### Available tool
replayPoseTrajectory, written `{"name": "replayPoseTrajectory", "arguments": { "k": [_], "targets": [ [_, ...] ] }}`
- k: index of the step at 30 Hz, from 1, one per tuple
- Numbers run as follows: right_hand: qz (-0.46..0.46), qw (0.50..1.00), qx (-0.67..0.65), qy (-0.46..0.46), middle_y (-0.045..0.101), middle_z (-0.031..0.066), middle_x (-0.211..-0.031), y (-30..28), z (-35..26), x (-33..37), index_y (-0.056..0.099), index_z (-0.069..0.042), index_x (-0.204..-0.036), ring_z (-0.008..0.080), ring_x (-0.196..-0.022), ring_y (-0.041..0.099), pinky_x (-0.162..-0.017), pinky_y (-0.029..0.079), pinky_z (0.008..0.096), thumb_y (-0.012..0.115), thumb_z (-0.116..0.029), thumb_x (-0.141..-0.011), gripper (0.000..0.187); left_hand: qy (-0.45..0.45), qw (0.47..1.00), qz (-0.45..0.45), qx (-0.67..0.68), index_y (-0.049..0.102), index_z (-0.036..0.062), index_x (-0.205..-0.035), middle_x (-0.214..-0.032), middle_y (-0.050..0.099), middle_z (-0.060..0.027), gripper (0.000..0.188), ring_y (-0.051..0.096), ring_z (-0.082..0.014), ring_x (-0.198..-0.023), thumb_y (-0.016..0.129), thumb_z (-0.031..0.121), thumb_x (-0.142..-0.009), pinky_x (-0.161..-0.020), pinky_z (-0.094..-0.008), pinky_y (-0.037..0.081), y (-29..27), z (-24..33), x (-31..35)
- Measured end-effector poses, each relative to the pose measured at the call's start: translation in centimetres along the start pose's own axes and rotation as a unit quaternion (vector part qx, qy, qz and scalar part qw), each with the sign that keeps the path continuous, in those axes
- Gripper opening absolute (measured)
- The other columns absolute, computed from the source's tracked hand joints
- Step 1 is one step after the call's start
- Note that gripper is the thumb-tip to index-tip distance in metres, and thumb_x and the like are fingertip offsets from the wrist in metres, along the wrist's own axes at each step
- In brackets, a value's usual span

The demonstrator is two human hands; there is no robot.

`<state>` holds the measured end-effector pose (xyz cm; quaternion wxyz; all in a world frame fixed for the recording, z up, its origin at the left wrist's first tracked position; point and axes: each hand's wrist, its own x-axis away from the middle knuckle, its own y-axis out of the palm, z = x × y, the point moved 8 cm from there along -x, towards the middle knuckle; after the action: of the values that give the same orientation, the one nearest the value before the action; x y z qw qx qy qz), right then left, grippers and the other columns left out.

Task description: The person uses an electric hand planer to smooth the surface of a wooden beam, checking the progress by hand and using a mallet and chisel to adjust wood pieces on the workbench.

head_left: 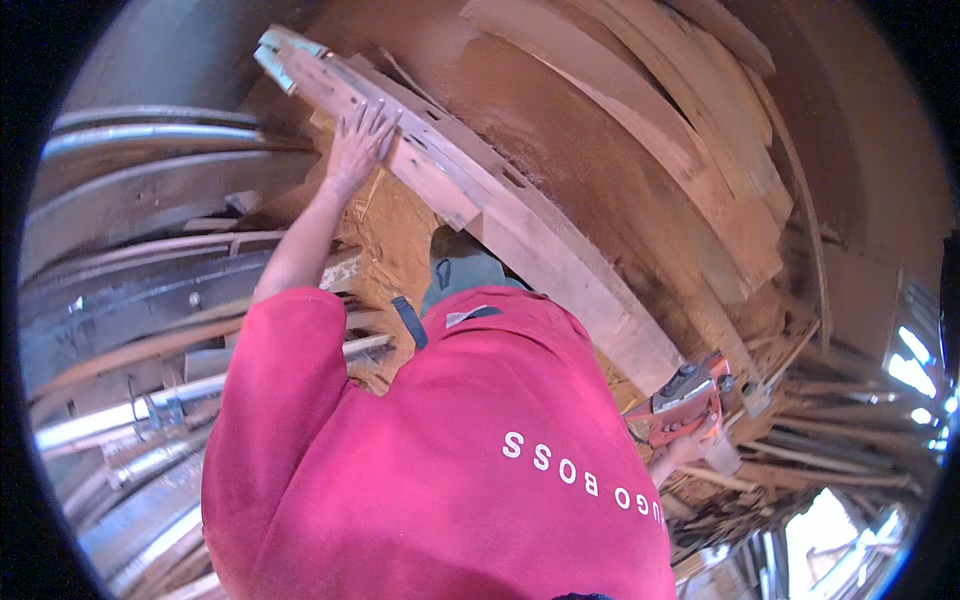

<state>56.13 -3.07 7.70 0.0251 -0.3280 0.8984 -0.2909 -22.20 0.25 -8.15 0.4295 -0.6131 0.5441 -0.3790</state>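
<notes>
My left hand (360, 138) lies flat, fingers spread, on a long notched wooden beam (560, 270) that runs from the upper left down to the lower right. My right hand (684, 450) shows only partly past my red shirt and grips an orange and grey power tool (686, 400). That tool sits at the lower right end of the beam. My torso in the red shirt hides the middle of the view and most of my right arm.
Sawdust (560, 130) covers the ground around the beam. Several rough planks (700, 130) lie stacked at the upper right. Long grey metal bars and rails (130, 290) run along the left. Thin wood offcuts (820, 450) pile up at the lower right.
</notes>
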Motion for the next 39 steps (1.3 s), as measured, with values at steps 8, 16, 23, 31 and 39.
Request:
{"name": "replayPoseTrajectory", "arguments": {
  "k": [8, 16, 23, 31, 39],
  "targets": [
    [-0.139, 0.986, 0.028, -0.093, 0.054, 0.0027, -0.064, 7.3, -3.7, -4.9, 0.065, -0.002, -0.094, 0.0114, -0.047, 0.050, -0.040, 0.040, 0.0266, 0.069, -0.050, -0.089, 0.048, -0.533, -0.182, -0.159, 0.811, 0.028, -0.0099, -0.144, -0.146, 0.042, -0.0241, 0.086, 0.047, -0.0411, -0.128, 0.029, 0.062, -0.099, -0.108, -0.0556, 0.038, 5.6, 28.0, 13.3],
    [-0.289, 0.917, 0.110, -0.253, 0.054, 0.0012, -0.058, 15.3, -5.6, -4.9, 0.060, -0.007, -0.079, 0.0106, -0.044, 0.049, -0.038, 0.035, 0.0266, 0.063, -0.042, -0.096, 0.039, -0.464, -0.410, 0.292, 0.729, 0.048, 0.0042, -0.137, -0.137, 0.052, -0.0193, 0.064, 0.049, -0.0403, -0.124, 0.034, 0.055, -0.101, -0.104, -0.0595, 0.044, 10.2, 28.7, 10.8],
    [-0.377, 0.899, 0.062, -0.213, 0.054, -0.0003, -0.056, 18.3, -2.9, -6.4, 0.062, -0.005, -0.081, 0.0090, -0.042, 0.047, -0.036, 0.033, 0.0254, 0.063, -0.036, -0.097, 0.035, -0.369, -0.351, 0.245, 0.825, 0.049, 0.0018, -0.131, -0.137, 0.047, -0.0226, 0.048, 0.052, -0.0392, -0.123, 0.037, 0.039, -0.103, -0.103, -0.0531, 0.049, -5.2, 21.4, 11.3],
    [-0.475, 0.861, -0.003, -0.184, 0.070, 0.0117, -0.099, 19.8, -6.3, 2.9, 0.066, 0.003, -0.115, 0.0174, -0.081, 0.067, -0.069, 0.055, 0.0306, 0.060, -0.030, -0.099, 0.038, -0.337, -0.037, 0.377, 0.862, 0.045, -0.0092, -0.125, -0.124, 0.059, -0.0267, 0.059, 0.057, -0.0345, -0.122, 0.057, 0.042, -0.098, -0.109, -0.0443, 0.046, -17.4, 4.4, 11.3],
    [-0.503, 0.856, 0.020, -0.116, 0.068, 0.0122, -0.113, 20.3, -3.8, 0.7, 0.063, 0.005, -0.119, 0.0224, -0.096, 0.067, -0.085, 0.055, 0.0360, 0.070, -0.026, -0.093, 0.041, -0.358, -0.009, 0.391, 0.848, 0.050, -0.0078, -0.118, -0.120, 0.060, -0.0285, 0.045, 0.062, -0.0348, -0.114, 0.056, 0.032, -0.100, -0.101, -0.0422, 0.053, -17.5, 4.4, 11.9]
  ]
}}
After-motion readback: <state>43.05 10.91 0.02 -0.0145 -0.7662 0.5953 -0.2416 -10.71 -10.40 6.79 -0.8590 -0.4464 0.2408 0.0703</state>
